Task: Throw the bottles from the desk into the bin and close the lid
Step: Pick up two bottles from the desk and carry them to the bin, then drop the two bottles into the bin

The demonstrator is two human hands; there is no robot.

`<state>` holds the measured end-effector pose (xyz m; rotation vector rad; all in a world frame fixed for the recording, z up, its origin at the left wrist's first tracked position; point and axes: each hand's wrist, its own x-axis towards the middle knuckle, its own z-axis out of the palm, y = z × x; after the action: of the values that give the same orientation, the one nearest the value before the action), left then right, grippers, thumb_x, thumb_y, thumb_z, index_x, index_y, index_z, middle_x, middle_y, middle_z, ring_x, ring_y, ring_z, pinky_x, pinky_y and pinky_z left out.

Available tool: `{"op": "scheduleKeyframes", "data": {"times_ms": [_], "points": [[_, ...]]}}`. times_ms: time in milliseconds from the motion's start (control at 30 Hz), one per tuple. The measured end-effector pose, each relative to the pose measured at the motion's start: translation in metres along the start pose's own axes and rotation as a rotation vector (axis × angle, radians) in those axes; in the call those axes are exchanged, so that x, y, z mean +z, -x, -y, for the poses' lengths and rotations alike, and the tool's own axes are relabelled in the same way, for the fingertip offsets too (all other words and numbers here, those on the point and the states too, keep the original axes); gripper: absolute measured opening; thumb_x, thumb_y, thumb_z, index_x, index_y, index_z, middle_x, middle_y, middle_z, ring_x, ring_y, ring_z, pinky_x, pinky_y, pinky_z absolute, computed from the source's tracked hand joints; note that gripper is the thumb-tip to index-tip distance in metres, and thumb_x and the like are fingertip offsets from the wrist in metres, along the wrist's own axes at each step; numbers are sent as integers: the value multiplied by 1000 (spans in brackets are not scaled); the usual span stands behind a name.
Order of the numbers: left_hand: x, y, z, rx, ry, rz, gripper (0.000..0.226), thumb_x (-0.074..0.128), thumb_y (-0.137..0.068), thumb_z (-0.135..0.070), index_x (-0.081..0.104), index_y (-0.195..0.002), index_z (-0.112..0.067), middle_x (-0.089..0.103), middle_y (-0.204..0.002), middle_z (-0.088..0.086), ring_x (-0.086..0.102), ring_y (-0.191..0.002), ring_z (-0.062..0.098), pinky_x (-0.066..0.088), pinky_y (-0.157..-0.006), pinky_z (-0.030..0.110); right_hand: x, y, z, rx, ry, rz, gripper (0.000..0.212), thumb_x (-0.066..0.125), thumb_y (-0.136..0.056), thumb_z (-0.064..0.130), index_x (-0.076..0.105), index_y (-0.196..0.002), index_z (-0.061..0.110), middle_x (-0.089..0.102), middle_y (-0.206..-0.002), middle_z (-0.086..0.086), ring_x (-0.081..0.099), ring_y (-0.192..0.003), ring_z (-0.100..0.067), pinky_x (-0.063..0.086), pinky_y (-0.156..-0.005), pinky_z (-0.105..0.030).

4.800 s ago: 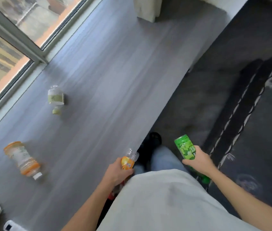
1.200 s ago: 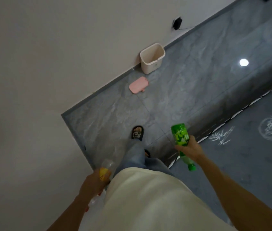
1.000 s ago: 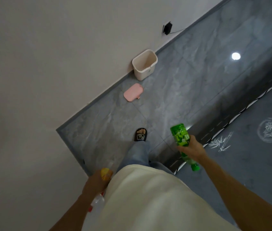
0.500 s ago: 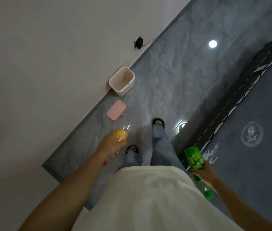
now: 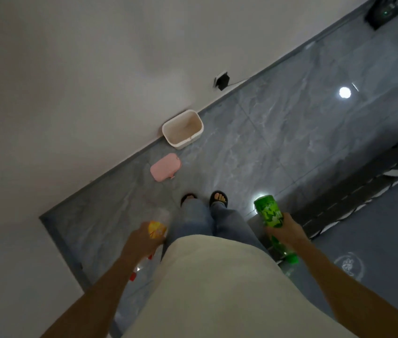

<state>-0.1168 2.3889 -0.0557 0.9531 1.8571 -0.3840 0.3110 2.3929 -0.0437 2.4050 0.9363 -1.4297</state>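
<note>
An open cream bin (image 5: 183, 140) stands on the grey tiled floor against the wall. Its pink lid (image 5: 165, 167) lies flat on the floor just in front of it. My left hand (image 5: 142, 240) grips a clear bottle with an orange label (image 5: 157, 229) at hip height. My right hand (image 5: 287, 230) holds a green bottle (image 5: 268, 212), its cap pointing down and back. Both hands hang beside my body, well short of the bin. My feet (image 5: 204, 200) stand a step away from the lid.
A white wall (image 5: 83, 81) runs along the left, with a corner jutting out near my left arm. A black plug and cable (image 5: 222, 80) sit at the wall beyond the bin. A dark patterned rug (image 5: 376, 215) covers the floor on the right.
I have walked from the desk to the bin, both bottles still in hand. Over the last half second my left hand dropped back to my side and both feet came level.
</note>
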Motion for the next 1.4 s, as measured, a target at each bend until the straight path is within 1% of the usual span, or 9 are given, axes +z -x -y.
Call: {"op": "scheduleKeyframes", "data": {"times_ms": [100,233,400,567,667,800,1033,1200,1400], "points": [[5,2,13,-99,44,15,75,81,-81,-43,46,-141,-16,65,-128,15,65,-112,31,42,-81,28,-25,-30,60,-131,64,35,71,81,-75,34,49,-134,13,65,-110,-15,63,-99,-30,47,-82,-33],[7,-8,17,-161,102,23,71,82,-79,-45,49,-136,-17,67,-120,14,65,-96,29,42,-76,28,-38,-59,130,-284,185,68,70,81,-74,39,48,-132,17,59,-100,-2,56,-89,-22,42,-80,-31],[-9,-43,-5,-149,170,21,71,80,-79,-47,48,-135,-18,59,-99,2,58,-82,19,44,-74,27,-37,-81,172,-310,238,88,72,82,-71,40,47,-131,20,59,-95,1,57,-81,-18,43,-74,-28],[-38,-100,-51,-54,208,24,77,79,-78,-51,44,-141,-21,55,-100,-3,55,-86,16,42,-76,28,-30,-108,188,-303,282,93,74,81,-68,42,44,-128,23,61,-93,1,56,-72,-8,42,-61,-27],[-54,-131,-83,-4,258,2,72,76,-76,-54,46,-135,-26,59,-94,-10,60,-77,11,44,-65,27,-24,-127,202,-312,322,116,65,80,-64,42,51,-119,23,62,-94,3,58,-74,-6,45,-62,-27],[-66,-178,-122,44,329,-47,54,71,-74,-58,49,-118,-37,64,-86,-11,62,-65,1,42,-48,17,-10,-174,237,-390,384,86,54,77,-62,41,63,-108,17,65,-100,-7,64,-78,-19,46,-65,-27],[-37,-308,-160,78,408,-147,49,66,-79,-52,48,-120,-31,65,-89,-4,66,-64,10,46,-47,23,58,-310,342,-612,487,9,56,74,-71,34,51,-119,17,62,-104,-5,63,-89,-27,51,-75,-34],[4,-407,-160,197,361,-284,46,65,-83,-52,48,-123,-38,67,-98,-9,68,-84,15,61,-73,45,122,-416,411,-879,714,-51,64,70,-78,29,46,-135,13,58,-123,-13,61,-106,-36,54,-88,-47],[41,-506,-162,348,243,-463,56,63,-84,-59,43,-132,-38,62,-101,-14,62,-85,9,55,-65,30,195,-515,451,-1137,942,-113,62,68,-82,32,48,-138,17,62,-128,-9,61,-114,-33,52,-90,-42]]}}
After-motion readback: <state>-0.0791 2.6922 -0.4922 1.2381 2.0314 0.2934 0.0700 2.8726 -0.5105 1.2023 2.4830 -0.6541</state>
